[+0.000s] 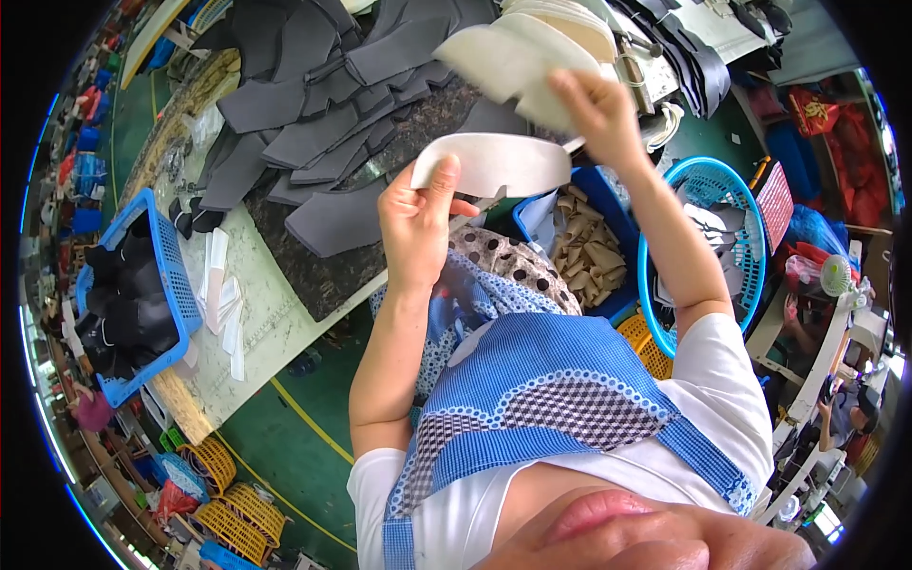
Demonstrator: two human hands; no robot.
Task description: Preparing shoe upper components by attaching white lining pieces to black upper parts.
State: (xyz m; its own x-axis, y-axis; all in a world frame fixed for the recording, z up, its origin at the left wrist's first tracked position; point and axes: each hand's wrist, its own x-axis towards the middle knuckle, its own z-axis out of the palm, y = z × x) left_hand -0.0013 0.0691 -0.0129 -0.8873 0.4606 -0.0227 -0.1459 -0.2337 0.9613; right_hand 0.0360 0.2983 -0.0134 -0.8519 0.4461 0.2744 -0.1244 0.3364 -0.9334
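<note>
My left hand (415,228) pinches a curved white cut-out piece (508,164) between thumb and fingers; a small notch shows on its lower edge. To the right and higher up, my right hand (603,119) is closed on a cream cut-out piece (508,68) of similar curved, notched shape, slightly blurred. Behind that hand lies a stack of cream pieces (579,21). Many dark grey foam-like cut-outs (332,123) overlap on the worktable (271,328), beyond and left of my left hand.
Left on the table are white strips (223,294) and a blue basket (185,275) of black pieces. By my right arm stand a dark blue bin (622,299) with beige scraps (584,247) and a turquoise basket (676,176). Yellow baskets (242,522) sit lower left.
</note>
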